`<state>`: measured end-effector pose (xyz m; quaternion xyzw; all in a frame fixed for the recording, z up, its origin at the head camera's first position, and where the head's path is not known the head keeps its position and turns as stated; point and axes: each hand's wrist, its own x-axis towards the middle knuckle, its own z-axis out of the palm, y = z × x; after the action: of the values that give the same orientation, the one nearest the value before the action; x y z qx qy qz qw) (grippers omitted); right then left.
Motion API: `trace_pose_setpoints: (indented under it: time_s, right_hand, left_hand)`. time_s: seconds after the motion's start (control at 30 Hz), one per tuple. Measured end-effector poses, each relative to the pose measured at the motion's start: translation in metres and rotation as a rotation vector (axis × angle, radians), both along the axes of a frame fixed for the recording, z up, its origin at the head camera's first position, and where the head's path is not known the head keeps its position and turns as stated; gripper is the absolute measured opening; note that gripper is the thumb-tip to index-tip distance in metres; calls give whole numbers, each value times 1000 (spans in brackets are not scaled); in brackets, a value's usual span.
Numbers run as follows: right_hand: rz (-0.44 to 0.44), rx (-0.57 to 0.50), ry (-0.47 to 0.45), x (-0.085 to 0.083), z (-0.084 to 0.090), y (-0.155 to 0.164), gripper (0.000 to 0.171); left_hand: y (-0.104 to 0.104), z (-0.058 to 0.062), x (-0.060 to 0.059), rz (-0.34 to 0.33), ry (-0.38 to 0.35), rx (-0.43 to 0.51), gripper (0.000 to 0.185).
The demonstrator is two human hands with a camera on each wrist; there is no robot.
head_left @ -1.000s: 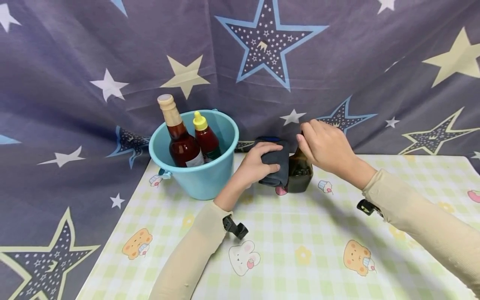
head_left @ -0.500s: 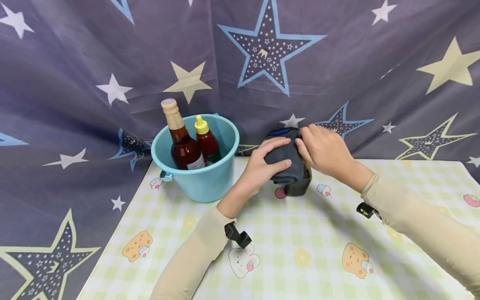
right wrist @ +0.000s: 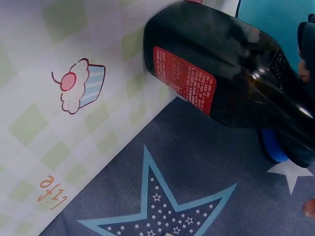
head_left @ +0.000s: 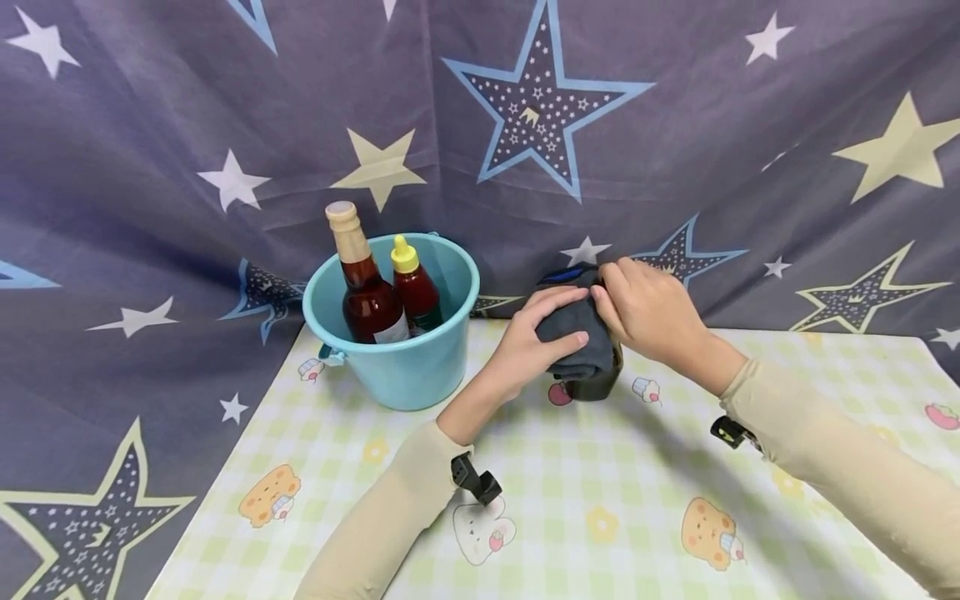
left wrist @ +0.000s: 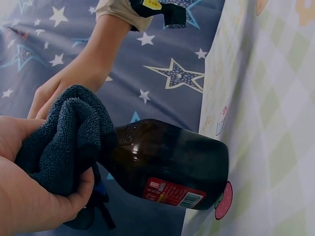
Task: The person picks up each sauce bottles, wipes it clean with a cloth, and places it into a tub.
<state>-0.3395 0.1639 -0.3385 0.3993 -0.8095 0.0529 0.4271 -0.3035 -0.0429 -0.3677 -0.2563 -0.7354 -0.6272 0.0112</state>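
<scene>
Left hand (head_left: 534,337) curls round a dark cloth (left wrist: 64,135), pressing it on the shoulder of the brown bottle (left wrist: 167,169) standing on the worktop (head_left: 600,483). Right hand (head_left: 647,312) grips its top; best keep that hold firm while rubbing.

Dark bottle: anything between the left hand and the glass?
Yes. A dark cloth sits between the left hand and the dark bottle, wrapped over its upper part. The right hand is at the bottle's top; its contact is hidden.
</scene>
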Motion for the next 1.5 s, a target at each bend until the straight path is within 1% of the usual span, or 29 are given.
trace_pose_setpoints:
  time_s: [0.17,0.37,0.5,0.93,1.1,1.33,1.5]
  right_hand:
    - [0,-6,-2,1,-3,-1,47]
    - [10,-18,6,3,-5,-2,46]
    - [8,-27,4,4,-5,-4,45]
    - [13,-24,21,3,-2,-5,44]
    - [11,-26,17,2,-2,-4,44]
    - [12,-26,14,1,-1,-3,45]
    - [14,-30,13,0,0,-2,45]
  left_hand:
    - [0,-4,1,-14,-16,-16,55]
    - [-1,-8,1,-36,-51,-32,58]
    - [-3,-11,0,-38,-60,-63,59]
    - [-5,-11,-3,-43,-50,-147,59]
    - [-4,-10,-4,-46,-32,-168,60]
    - [-5,-11,-8,-56,-12,-228,60]
    - [-6,-9,-10,-66,8,-272,59]
